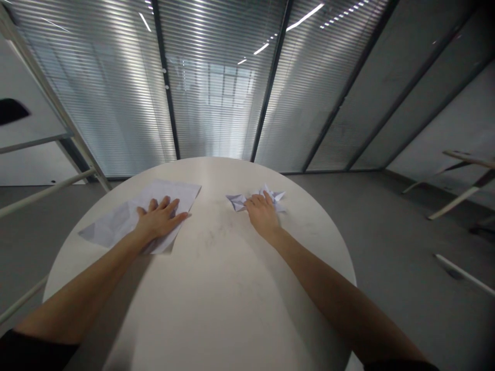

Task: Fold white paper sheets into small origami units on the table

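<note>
My left hand (160, 219) lies flat, fingers stretched out, on a creased white sheet of paper (116, 221) at the left of a round white table (216, 299). My right hand (262, 212) rests on a small folded white paper figure (237, 201) with pointed tips, at the far middle of the table. Its fingers curl loosely over the figure; I cannot see a firm grip.
Behind the table stands a glass wall with closed blinds (216, 87). A white metal frame (58, 134) slants at the left. Wooden and white bars (460, 175) lie at the right on the grey floor (406, 242).
</note>
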`<move>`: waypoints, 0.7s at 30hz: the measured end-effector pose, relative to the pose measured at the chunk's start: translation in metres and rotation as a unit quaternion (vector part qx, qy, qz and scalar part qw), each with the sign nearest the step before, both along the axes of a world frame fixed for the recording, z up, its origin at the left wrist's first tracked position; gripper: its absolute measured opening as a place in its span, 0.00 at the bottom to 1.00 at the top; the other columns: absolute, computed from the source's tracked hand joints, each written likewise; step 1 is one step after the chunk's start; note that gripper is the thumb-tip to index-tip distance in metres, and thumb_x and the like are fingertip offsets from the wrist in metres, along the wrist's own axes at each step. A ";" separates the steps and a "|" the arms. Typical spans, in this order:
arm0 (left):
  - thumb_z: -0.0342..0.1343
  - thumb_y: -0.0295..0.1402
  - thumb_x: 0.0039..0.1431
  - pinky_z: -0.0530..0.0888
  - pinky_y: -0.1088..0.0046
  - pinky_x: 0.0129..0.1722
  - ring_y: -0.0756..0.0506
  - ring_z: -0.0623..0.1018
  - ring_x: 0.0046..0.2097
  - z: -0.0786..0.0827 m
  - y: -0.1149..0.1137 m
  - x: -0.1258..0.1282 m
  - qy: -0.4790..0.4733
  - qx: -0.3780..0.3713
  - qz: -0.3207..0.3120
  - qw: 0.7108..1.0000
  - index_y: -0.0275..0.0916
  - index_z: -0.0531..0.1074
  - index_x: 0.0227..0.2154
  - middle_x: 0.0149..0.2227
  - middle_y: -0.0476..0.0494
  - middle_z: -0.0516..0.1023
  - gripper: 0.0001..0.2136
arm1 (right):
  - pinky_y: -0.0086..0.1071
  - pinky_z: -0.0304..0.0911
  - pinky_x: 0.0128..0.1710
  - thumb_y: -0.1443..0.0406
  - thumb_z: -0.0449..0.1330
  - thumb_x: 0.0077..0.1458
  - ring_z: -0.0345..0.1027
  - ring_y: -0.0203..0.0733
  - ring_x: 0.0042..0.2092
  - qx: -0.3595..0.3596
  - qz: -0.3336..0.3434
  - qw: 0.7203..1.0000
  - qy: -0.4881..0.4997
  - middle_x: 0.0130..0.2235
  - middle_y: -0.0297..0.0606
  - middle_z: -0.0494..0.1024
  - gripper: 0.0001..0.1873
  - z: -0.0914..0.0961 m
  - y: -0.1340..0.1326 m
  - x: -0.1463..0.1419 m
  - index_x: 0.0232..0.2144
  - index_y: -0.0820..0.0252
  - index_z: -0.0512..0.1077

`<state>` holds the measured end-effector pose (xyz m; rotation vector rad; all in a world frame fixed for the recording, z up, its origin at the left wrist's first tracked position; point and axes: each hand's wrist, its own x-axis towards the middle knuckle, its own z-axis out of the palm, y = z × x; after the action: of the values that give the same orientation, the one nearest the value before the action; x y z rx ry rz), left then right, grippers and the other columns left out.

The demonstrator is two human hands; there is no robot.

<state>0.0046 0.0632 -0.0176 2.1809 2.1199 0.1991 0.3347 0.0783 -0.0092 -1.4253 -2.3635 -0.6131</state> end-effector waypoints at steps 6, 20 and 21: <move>0.43 0.58 0.54 0.43 0.33 0.54 0.24 0.47 0.64 0.015 -0.004 0.012 -0.031 0.078 0.006 0.996 0.42 0.57 0.60 0.65 0.32 0.50 0.35 | 0.42 0.49 0.55 0.67 0.52 0.59 0.66 0.46 0.45 -0.054 0.015 0.993 0.107 0.37 0.43 0.77 0.10 0.013 -0.006 -0.004 0.35 0.60 0.74; 0.55 0.43 0.56 0.72 0.63 0.47 0.44 0.75 0.44 0.045 -0.050 0.099 -0.664 -0.036 -0.147 0.733 0.34 0.70 0.47 0.47 0.37 0.74 0.20 | 0.28 0.63 0.30 0.59 0.60 0.52 0.67 0.35 0.30 -0.340 0.208 0.748 0.531 0.28 0.32 0.73 0.09 0.026 -0.053 -0.028 0.32 0.59 0.69; 0.53 0.43 0.57 0.72 0.64 0.46 0.44 0.75 0.43 0.044 -0.050 0.099 -0.665 -0.039 -0.144 0.731 0.34 0.70 0.47 0.46 0.37 0.75 0.20 | 0.28 0.64 0.30 0.60 0.61 0.51 0.68 0.35 0.29 -0.349 0.209 0.721 0.561 0.28 0.31 0.73 0.10 0.024 -0.052 -0.029 0.33 0.58 0.68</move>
<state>0.1038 0.0132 0.0259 1.3760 0.8983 1.1664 0.3053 0.0266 0.0146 -0.8940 -1.7001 1.1029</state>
